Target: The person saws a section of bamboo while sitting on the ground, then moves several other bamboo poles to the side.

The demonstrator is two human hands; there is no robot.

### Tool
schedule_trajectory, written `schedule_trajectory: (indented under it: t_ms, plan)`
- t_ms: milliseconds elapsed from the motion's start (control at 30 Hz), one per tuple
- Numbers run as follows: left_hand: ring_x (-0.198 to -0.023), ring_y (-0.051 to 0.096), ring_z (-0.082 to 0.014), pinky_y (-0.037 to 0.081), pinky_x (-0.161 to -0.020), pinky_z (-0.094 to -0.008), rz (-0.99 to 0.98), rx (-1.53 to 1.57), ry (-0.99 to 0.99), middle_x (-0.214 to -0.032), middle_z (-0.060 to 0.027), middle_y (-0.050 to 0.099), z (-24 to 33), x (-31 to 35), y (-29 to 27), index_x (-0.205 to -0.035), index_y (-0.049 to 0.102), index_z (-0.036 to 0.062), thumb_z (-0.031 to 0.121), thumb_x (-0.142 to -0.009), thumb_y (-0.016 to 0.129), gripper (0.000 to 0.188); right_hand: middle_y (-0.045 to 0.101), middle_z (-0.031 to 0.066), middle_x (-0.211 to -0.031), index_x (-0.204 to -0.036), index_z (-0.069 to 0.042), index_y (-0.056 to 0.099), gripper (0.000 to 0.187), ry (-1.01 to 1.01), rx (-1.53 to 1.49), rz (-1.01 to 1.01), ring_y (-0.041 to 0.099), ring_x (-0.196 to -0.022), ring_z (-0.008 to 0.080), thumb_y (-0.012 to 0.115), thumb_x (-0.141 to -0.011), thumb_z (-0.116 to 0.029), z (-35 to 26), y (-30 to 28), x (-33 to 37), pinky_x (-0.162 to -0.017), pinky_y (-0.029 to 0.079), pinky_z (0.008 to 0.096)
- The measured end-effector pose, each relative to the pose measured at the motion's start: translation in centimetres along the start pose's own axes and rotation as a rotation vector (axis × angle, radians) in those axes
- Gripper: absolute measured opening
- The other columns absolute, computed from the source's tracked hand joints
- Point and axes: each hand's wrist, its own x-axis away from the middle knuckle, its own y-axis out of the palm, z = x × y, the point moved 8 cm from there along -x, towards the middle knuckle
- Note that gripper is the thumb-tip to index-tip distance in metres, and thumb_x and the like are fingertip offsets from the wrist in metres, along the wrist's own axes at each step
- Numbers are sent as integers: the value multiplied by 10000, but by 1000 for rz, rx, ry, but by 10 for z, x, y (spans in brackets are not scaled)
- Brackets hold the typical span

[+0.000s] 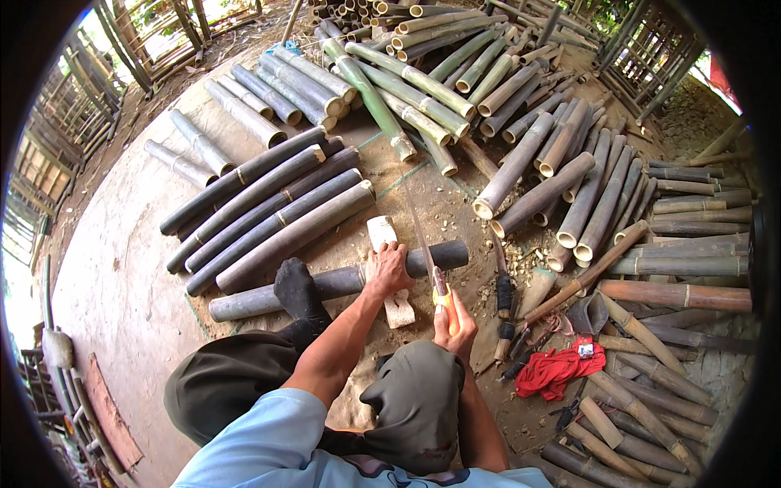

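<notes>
A dark bamboo pole (338,281) lies crosswise in front of me over a pale wooden block (399,312). My left hand (390,269) grips the pole from above, close to where it crosses the block. In my right hand (455,324) is a handsaw (421,232), held by its handle, fingers closed round it. The long thin blade points away from me and crosses the pole just right of my left hand. Whether its teeth have entered the bamboo I cannot tell. My foot in a dark sock (297,289) rests against the pole's left part.
Several dark bamboo lengths (272,213) lie side by side beyond the pole. More cut bamboo (521,163) is heaped at the far side and right. A machete-like tool with a black-wrapped handle (505,293) and a red cloth (558,370) lie at my right. Wood chips litter the ground.
</notes>
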Motion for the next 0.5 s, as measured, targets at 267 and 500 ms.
schedule_trajectory:
  t_ms: [267,500]
  plan:
    - [-1196,553,-342,421,-983,-542,-9,-3,2,-1163,-142,605,1,1,-2,-1130,644,77,326,-514,871,702,699,300,-1075,-1307,106,586,438,4,-25,-1,733,-949,388,612,-951,-147,-6,0,-1,-794,572,430]
    - [-1165,564,-324,428,-951,-542,5,-9,25,-1158,-134,609,6,3,-6,-1105,625,70,310,-533,876,670,701,296,-1059,-1310,105,587,440,-14,-10,6,733,-935,386,617,-950,-146,-12,-3,-2,-788,573,427]
